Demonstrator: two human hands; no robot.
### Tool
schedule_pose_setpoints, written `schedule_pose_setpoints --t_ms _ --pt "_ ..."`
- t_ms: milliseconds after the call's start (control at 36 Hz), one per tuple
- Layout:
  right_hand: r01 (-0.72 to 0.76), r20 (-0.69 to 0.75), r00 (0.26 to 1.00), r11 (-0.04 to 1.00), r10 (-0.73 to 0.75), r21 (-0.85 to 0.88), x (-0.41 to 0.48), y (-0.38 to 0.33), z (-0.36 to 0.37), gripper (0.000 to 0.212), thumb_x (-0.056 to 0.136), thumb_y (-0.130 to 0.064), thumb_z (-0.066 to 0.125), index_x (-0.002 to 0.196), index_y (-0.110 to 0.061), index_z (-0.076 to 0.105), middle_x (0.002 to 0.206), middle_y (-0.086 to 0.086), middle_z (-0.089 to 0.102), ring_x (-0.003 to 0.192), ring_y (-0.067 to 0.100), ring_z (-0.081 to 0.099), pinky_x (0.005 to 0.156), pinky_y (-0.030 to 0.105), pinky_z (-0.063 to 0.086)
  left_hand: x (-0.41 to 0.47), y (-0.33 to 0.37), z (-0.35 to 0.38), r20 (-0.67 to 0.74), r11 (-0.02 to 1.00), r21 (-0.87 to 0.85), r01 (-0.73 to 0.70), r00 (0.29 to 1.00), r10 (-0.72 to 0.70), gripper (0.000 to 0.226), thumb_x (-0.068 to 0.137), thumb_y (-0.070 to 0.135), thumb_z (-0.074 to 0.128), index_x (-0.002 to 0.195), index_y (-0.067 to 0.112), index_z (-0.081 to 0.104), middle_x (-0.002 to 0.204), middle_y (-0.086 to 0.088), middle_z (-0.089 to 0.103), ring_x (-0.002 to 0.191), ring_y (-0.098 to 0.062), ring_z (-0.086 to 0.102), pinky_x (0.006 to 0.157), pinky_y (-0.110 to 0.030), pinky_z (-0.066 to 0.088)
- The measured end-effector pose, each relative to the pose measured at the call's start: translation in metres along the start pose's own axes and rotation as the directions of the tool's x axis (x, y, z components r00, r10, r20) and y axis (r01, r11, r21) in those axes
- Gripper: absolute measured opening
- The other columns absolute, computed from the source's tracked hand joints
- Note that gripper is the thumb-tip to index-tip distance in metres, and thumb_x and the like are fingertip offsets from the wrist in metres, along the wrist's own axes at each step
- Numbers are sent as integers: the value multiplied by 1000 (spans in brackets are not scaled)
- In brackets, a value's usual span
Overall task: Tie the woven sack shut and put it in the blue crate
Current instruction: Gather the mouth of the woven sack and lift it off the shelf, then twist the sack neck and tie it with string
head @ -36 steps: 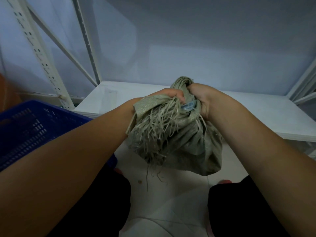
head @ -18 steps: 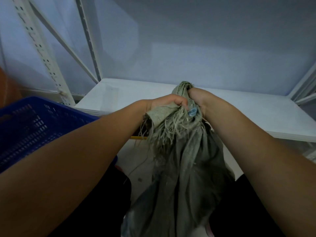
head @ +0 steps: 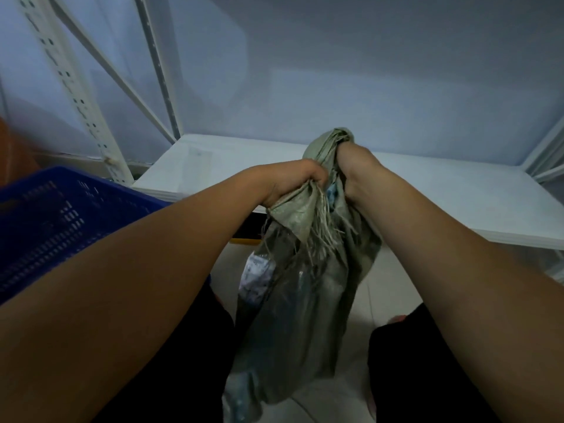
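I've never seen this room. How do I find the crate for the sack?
Start at the big white shelf straight ahead. Just left of its near left corner sits the crate. It is the only bright blue thing, and its walls are full of small slots.

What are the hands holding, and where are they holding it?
The left hand and right hand both grip the woven sack at its gathered, frayed top.

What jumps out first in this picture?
A grey-green sack hangs in the middle, its frayed top bunched between the left hand and right hand. A blue crate sits at the left, and a white shelf lies behind the hands.
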State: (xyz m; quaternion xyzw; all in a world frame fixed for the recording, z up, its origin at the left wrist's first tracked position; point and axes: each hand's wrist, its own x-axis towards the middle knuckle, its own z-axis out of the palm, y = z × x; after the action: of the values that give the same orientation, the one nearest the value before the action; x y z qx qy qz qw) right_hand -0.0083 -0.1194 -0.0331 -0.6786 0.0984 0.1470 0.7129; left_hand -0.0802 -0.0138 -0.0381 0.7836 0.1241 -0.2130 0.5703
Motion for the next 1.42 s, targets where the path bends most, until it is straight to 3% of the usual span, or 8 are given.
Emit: schedule_pose_setpoints --t_ms 306,500,639,833,972,1139,1250,1417 --pt "129 -47 987 933 -154 -337 9 1 -10 29 88 -13 51 114 -4 61 117 17 67 103 33 66 92 41 55 26 -1 -7 -267 919 374 -120 936 231 16 79 5 59 94 7 60 89 -13 63 75 -24 61 68 -31 54" --pt "295 72 922 571 -379 -766 25 8 -33 9 88 -14 54 85 -10 62 72 0 54 64 16 51 50 24 34 33 1 -30 -415 668 743 -43 753 510 21 77 13 61 95 20 52 93 -4 55 85 -25 55 74 -31 46" --pt "433 289 886 422 -363 -796 30 16 -40 18 75 -11 74 92 -13 68 91 5 65 83 22 58 64 26 40 34 -1 -41 -365 497 868 -2 677 639 22 75 6 58 93 17 63 86 -4 58 82 -28 57 68 -33 43" --pt "478 524 839 661 -149 -578 35 26 -39 56 67 -17 88 115 -22 60 108 3 66 98 21 65 89 39 54 52 -9 -54 -243 316 949 7 657 714 23 79 4 54 95 18 63 85 -4 60 85 -32 61 67 -32 37" --pt "381 522 852 739 -48 -556 63 17 -19 58 68 -24 89 117 -22 59 98 4 71 81 17 69 78 36 55 97 -6 -76 -4 18 1000 -15 655 756 21 81 8 55 98 17 62 95 -8 68 94 -35 62 76 -38 38" --pt "149 334 939 782 80 -605 120 20 15 23 73 -8 76 90 0 62 70 18 63 61 29 61 66 41 54 168 8 -118 357 -401 916 27 400 844 18 73 7 54 87 15 62 78 -7 66 79 -32 61 77 -41 47" --pt "96 272 960 836 66 -541 145 20 28 16 75 1 68 89 0 59 66 17 58 56 28 57 69 46 57 203 -17 -152 263 -280 960 15 299 917 17 81 13 51 91 18 63 82 -4 68 79 -31 61 77 -38 46" --pt "90 221 975 870 22 -484 165 10 42 20 80 4 61 100 4 58 75 24 60 51 28 62 58 40 55 213 -27 -200 -172 149 985 87 468 867 18 84 10 55 100 14 61 93 -12 68 87 -36 61 77 -42 42"
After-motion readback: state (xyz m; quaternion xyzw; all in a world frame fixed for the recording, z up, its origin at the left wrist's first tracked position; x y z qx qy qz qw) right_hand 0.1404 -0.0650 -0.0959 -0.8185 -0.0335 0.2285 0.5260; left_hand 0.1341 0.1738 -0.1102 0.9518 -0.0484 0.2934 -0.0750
